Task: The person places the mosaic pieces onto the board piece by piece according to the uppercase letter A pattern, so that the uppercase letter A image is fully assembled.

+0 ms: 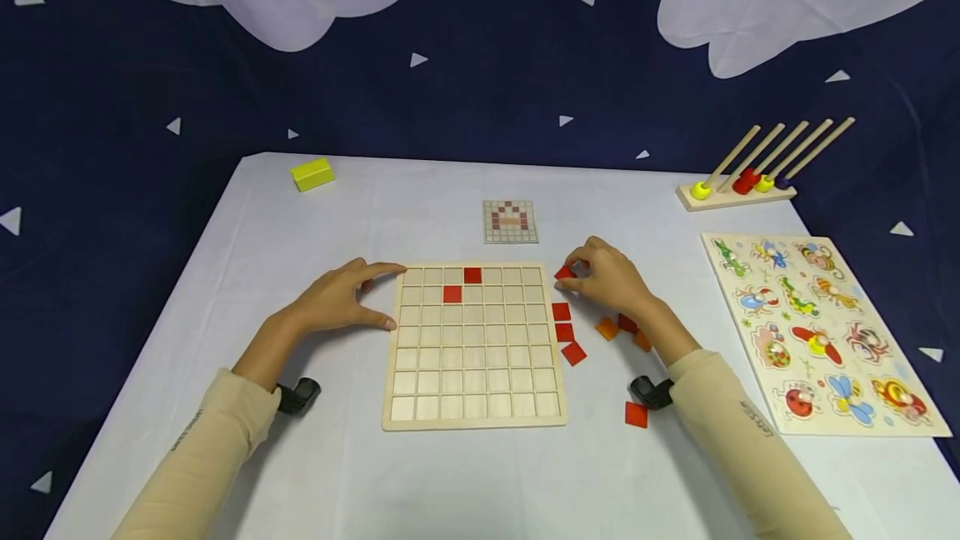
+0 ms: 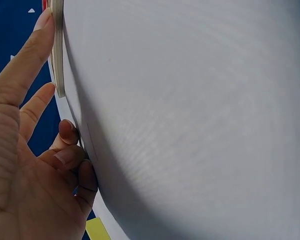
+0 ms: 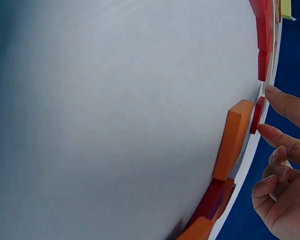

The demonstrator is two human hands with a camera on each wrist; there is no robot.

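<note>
A wooden grid board [image 1: 475, 423] lies mid-table, with one red square tile [image 1: 472, 275] in its top row and another red tile [image 1: 452, 294] one row lower, to the left. My left hand [image 1: 330, 298] is at the board's left side, its straight index finger at the top-left corner and its thumb against the edge. Beyond the right edge, my right hand [image 1: 609, 277] pinches a red tile [image 1: 565, 272] between thumb and index finger, close over the table. In the right wrist view this red tile [image 3: 257, 116] shows edge-on by the fingertips.
Red tiles [image 1: 563, 332] lie along the board's right edge. Orange tiles [image 1: 607, 328] and a red one lie under my right wrist, another red tile [image 1: 636, 415] nearer. Behind are a pattern card [image 1: 510, 222], yellow block [image 1: 312, 174], peg stacker [image 1: 731, 198]; right, an insect puzzle [image 1: 825, 332].
</note>
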